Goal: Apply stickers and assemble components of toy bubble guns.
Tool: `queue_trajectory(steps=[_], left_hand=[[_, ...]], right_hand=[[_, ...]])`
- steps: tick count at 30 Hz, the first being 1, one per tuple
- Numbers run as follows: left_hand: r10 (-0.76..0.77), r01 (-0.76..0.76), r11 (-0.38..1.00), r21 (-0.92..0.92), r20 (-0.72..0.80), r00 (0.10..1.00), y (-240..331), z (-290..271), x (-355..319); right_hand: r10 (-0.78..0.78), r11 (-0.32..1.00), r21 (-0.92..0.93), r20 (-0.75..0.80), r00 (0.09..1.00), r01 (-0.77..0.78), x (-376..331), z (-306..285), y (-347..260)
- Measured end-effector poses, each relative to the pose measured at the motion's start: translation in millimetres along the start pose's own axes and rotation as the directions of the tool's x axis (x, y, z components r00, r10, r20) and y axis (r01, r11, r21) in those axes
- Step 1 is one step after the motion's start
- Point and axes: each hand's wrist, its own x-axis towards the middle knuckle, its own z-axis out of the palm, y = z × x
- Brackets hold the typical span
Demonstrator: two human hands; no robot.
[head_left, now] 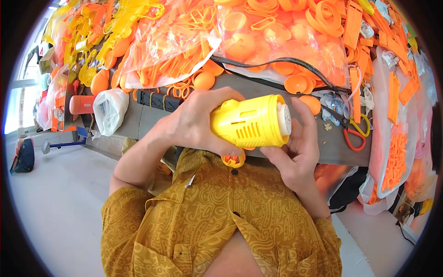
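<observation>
A yellow plastic housing [244, 122], roughly cylindrical and with slots cut in its side, is held in front of my chest. It lies on its side with a white round insert [283, 119] at its right end. My left hand [196, 122] wraps round the housing's left end, thumb below. At the right end my right hand [295, 147] has its thumb against the lower rim and its fingers curved beside the white insert. Just under the housing shows a small yellow round opening [233, 159] with orange-red bits inside; whether it is joined to the housing I cannot tell.
Clear bags of orange plastic parts [277, 37] cover the grey table's [341, 145] far side. Scissors [354, 134] with red and yellow handles lie right. To the left are a white plastic bag [110, 111], a pink cylinder [82, 105] and yellow parts [87, 69]. A black strap [295, 62] crosses the bags.
</observation>
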Motion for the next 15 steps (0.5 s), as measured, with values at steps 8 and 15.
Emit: queue_trajectory(steps=[8, 15], left_hand=[[0.207, -0.19, 0.971, 0.146, -0.113, 0.972, 6.7, 7.0, -16.8], [0.452, -0.36, 0.837, 0.413, -0.15, 0.879, 20.1, 9.7, -13.8]], right_hand=[[-0.178, 0.834, -0.495, 0.176, 0.968, 0.243, 10.4, -24.2, -27.5], [-0.279, 0.819, -0.429, 0.286, 0.917, 0.382, 23.1, -2.6, -25.9]])
